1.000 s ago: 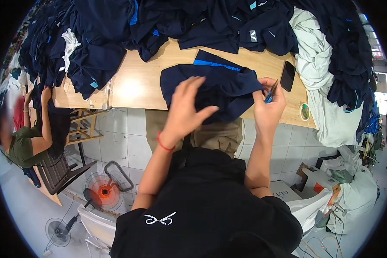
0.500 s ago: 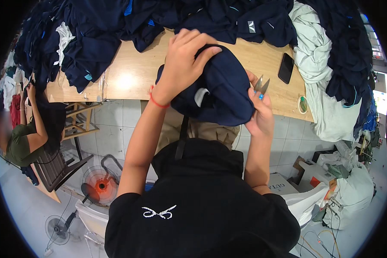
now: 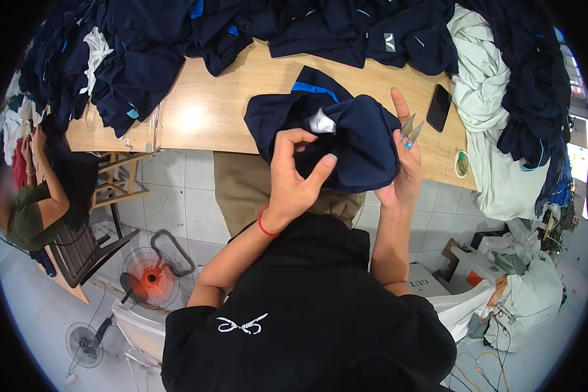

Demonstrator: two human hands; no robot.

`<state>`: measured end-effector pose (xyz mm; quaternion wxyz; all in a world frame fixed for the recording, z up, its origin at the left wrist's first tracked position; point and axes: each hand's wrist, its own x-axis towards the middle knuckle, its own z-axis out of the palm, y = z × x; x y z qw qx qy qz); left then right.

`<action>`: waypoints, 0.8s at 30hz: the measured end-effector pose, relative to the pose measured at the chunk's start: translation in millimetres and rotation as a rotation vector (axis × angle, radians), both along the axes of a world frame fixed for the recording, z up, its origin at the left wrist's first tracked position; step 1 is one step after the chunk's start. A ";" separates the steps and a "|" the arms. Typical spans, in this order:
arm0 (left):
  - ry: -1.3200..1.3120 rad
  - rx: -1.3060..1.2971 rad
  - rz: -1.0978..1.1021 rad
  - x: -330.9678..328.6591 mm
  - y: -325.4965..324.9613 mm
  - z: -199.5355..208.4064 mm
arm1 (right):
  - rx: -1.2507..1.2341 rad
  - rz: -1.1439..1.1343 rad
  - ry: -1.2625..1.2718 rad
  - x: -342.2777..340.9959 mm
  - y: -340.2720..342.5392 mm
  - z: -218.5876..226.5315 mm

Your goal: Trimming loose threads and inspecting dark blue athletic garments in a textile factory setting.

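A dark navy garment is bunched at the table's near edge, with a bright blue strip at its far side and a white label showing inside the opening. My left hand, a red string round its wrist, is at the near left of that opening, thumb and curved forefinger apart with nothing between them. On the right, my right hand supports the garment's edge and holds thread snips, their two pointed blades upward and parted. The garment hides part of the right fingers.
Navy garments are heaped along the table's far side. A black phone and a tape roll lie at the right, beside pale cloth. A fan stands at lower left, near a seated person.
My left hand has come down and nearer from the garment's far edge. The garment has opened out, baring the blue strip and label. My right hand still has the snips.
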<state>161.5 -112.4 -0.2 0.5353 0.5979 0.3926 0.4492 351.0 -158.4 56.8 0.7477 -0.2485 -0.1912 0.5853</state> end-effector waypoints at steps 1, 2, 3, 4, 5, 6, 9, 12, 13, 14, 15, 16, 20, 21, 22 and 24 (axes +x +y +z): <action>-0.027 -0.013 -0.120 -1.1 1.1 -3.9 | 0.000 0.009 0.001 -2.7 1.8 2.7; -0.053 -0.027 -0.241 -2.0 3.1 -7.9 | -0.030 -0.007 0.027 -6.1 2.4 7.1; -0.071 -0.018 -0.368 0.0 7.0 -1.3 | -0.061 -0.031 0.051 -8.6 2.5 9.6; -0.113 0.061 -0.448 4.2 11.7 8.7 | -0.062 -0.031 0.052 -8.3 2.5 7.8; -0.144 0.070 -0.539 4.6 15.3 5.7 | -0.056 -0.031 0.014 -6.6 2.0 5.2; -0.174 0.082 -0.629 4.5 18.6 3.2 | -0.047 -0.030 -0.024 -4.2 2.4 3.4; -0.168 -0.077 -0.589 -10.4 18.8 -1.7 | -0.044 -0.066 -0.016 -0.3 -2.1 0.2; -0.254 -0.278 -0.346 -24.8 24.7 1.5 | -0.314 -0.158 -0.194 4.8 -1.0 5.3; -0.185 -0.244 -0.294 -28.8 28.2 1.5 | -0.316 -0.161 -0.192 7.1 -1.4 2.7; -0.117 -0.208 -0.242 -31.2 30.7 2.4 | -0.376 -0.184 -0.255 9.8 -2.1 -1.3; -0.076 -0.192 -0.199 -29.6 32.4 8.1 | -0.434 -0.202 -0.319 10.9 -0.8 -3.2; -0.075 -0.191 -0.197 -28.6 33.7 4.2 | -0.434 -0.201 -0.318 11.3 1.1 -3.9; 0.117 0.135 -0.006 -27.0 42.5 -6.7 | -0.476 -0.332 -0.441 15.8 6.1 -6.2; 0.126 0.257 0.030 -27.0 44.7 -4.0 | -0.488 -0.371 -0.480 18.6 5.2 -8.8; 0.124 0.257 0.025 -27.2 45.0 -0.2 | -0.489 -0.376 -0.480 22.4 4.2 -13.3; 0.186 0.376 0.029 -29.3 44.8 12.4 | -0.525 -0.312 -0.610 26.4 3.6 -19.8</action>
